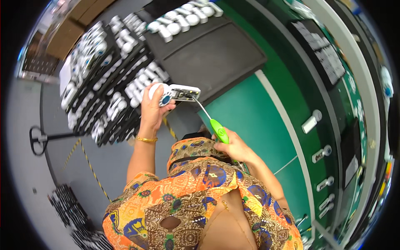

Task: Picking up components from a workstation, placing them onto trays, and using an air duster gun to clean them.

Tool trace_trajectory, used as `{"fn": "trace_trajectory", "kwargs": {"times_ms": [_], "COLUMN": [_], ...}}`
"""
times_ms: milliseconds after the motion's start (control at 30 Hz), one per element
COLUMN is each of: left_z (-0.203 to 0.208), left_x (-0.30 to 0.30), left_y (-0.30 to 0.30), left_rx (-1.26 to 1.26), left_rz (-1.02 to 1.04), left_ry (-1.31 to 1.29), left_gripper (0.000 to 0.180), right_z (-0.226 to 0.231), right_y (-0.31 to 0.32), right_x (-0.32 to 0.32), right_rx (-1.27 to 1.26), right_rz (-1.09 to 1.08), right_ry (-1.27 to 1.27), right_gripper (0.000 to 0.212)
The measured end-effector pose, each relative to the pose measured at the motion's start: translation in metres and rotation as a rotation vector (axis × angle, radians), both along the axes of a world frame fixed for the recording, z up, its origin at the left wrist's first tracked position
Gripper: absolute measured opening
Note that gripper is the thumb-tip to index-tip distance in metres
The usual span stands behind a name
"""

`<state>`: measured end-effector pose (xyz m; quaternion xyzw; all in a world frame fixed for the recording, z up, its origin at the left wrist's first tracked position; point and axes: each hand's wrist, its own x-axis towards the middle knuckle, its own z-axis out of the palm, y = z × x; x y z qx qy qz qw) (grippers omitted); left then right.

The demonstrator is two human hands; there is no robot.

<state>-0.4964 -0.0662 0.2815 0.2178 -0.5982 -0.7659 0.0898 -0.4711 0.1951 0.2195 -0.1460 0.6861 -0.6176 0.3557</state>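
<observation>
Right hand (pixel 235 146) grips a green-handled tool (pixel 218 130), tip at one o'clock inside the white device (pixel 175 93) clasped by left hand (pixel 152 110); black trays (pixel 106 83) at eleven hold white parts.

Head cam, fisheye, looks steeply down, close over hands, green bench (pixel 254 121) ahead

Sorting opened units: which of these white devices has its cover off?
The white device in the left hand; its insides show, and the green-handled tool touches it.
</observation>
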Motion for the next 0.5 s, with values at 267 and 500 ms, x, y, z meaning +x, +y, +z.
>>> {"fn": "trace_trajectory", "kwargs": {"times_ms": [267, 500], "left_z": [-0.023, -0.1], "left_x": [-0.14, -0.232], "left_y": [0.122, 0.304], "left_rx": [-0.106, -0.571], "left_rz": [-0.572, -1.024], "left_ry": [-0.016, 0.029], "left_gripper": [0.034, 0.056], "right_z": [-0.037, -0.061], "right_y": [0.104, 0.112], "right_x": [0.032, 0.058], "right_rx": [-0.007, -0.011], "right_rz": [-0.575, -0.835], "right_ry": [-0.284, -0.435], "right_gripper": [0.027, 0.029]}}
